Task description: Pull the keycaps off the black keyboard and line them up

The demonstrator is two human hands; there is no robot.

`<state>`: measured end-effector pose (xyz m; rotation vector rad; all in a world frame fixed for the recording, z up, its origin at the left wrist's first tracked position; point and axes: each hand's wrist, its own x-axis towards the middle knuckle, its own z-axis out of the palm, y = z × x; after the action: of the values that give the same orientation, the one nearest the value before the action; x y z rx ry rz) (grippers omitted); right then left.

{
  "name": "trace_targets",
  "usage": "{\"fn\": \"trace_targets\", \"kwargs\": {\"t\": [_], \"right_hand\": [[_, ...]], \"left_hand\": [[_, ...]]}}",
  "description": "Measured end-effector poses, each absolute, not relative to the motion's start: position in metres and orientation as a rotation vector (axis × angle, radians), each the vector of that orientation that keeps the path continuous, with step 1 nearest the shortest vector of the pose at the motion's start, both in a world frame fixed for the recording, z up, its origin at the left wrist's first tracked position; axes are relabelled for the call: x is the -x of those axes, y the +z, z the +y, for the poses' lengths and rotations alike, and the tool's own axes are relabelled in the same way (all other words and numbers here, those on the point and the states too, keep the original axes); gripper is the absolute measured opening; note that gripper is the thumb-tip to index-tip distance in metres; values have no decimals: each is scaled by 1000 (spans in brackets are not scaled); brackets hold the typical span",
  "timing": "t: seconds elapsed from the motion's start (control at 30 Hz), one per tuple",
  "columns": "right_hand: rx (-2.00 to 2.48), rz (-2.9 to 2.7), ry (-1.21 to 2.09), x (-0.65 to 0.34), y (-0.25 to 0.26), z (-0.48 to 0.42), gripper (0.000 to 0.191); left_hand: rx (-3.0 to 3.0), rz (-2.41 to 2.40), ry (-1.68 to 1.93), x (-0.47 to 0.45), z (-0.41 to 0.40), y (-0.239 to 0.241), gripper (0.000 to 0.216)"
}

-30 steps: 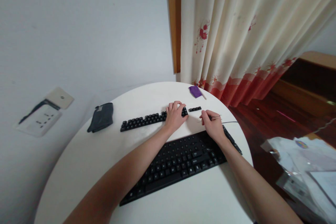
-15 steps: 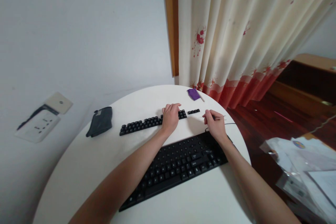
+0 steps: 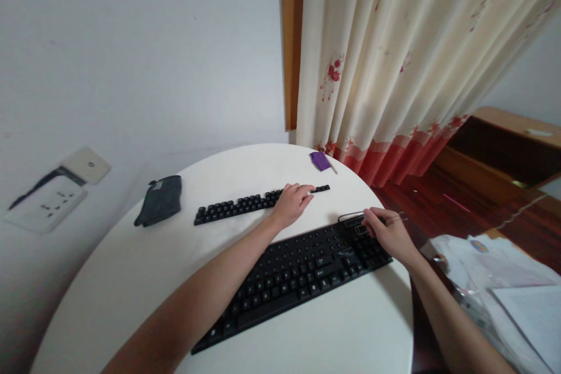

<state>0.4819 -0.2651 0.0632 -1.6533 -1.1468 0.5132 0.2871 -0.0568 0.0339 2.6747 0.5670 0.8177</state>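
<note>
My left hand is over the right part of a long row of black keycaps on the white table. Its fingers and thumb are bent together at the keycaps there; the exact piece between them is mostly hidden. A few more keycaps show just past its fingertips. My right hand is closed around a slim wire keycap puller, whose thin wire end sticks out on the right. That hand is above the upper right corner of a black keyboard, where the tool's other end is hard to make out.
A dark zip pouch lies at the table's left. At the far edge is a purple cloth with a thin stick beside it. A floral curtain hangs behind. Plastic bags and papers are to the right of the round table.
My left hand has slid right along the keycap row to its right end. My right hand, with the puller, has come down and right from the bare table to over the keyboard's upper right corner.
</note>
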Motion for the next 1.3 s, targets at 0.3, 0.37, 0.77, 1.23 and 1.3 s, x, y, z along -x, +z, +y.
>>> {"fn": "trace_targets", "kwargs": {"t": [0.3,0.37,0.77,1.23,1.3], "right_hand": [[1727,-1158,666,-486,41,-262,46],[1735,-1153,688,-484,39,-261,47],[1906,-1464,368,-467,50,-263,41],[1716,-1117,771,-486,44,-258,49],[1716,-1098,811,-488,46,-258,48]], "left_hand": [[-2669,524,832,-286,-60,34,29],[-2668,520,828,-286,-60,34,30],[-2659,497,860,-287,-59,31,30],[-2709,359,751,-287,-60,28,28],[-2708,329,723,-287,-60,28,28]]}}
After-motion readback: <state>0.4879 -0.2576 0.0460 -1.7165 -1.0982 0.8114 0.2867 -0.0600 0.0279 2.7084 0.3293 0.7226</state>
